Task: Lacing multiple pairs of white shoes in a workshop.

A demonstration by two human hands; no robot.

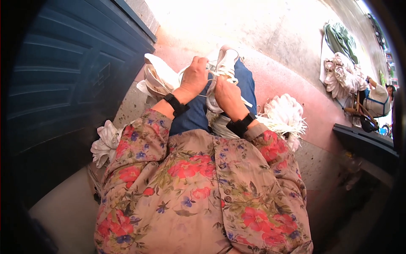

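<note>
A white lace-up shoe upper lies across my blue-trousered knees, its toe end pointing away from me. My left hand is at its left side, fingers pinched on a white shoelace. Close by on the right, my right hand is closed at the lower part of the upper, with lace running by its fingers. Its exact grip is partly hidden by the back of the hand. More loose white laces hang in a bundle between my legs, below the right wrist.
White shoe pieces are stacked beside my left knee. A bunch of white uppers with laces sits at my right, another bunch by my left elbow. A dark blue door stands left. Farther right are a white pile and green cloth.
</note>
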